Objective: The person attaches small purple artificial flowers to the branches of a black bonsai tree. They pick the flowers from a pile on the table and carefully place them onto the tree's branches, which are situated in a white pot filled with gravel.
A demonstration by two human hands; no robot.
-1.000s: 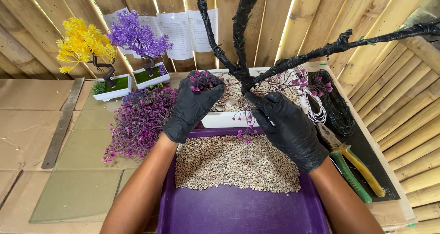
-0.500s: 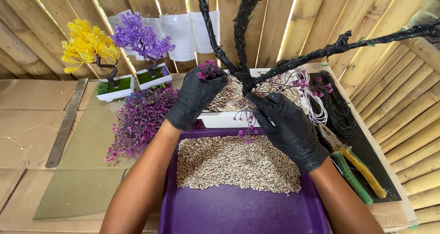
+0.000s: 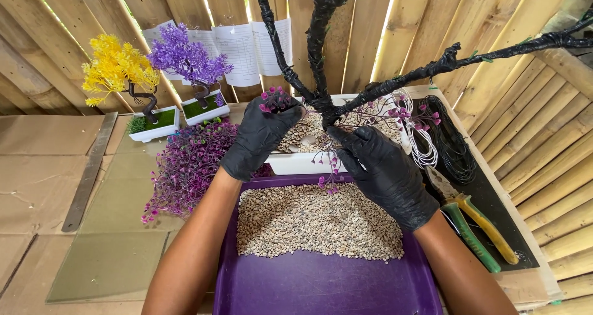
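Both grips work at the black-wrapped tree [image 3: 321, 74] standing in a white pot [image 3: 306, 162] of pebbles. Left hand [image 3: 259, 139], in a black glove, pinches a small purple sprig [image 3: 276, 99] beside the trunk base. Right hand [image 3: 383, 173], also gloved, has its fingers curled and pressed around thin purple-leaved stems [image 3: 327, 167] under the fork. Just in front of the pot, a purple tray [image 3: 321, 290] holds gravel [image 3: 318, 222]. Loose purple foliage [image 3: 185, 167] lies left on the worktop; 2 finished little trees, yellow [image 3: 117, 68] and purple [image 3: 185, 55], stand behind it. Pliers [image 3: 479, 228] and wire coils [image 3: 451, 145] lie right.
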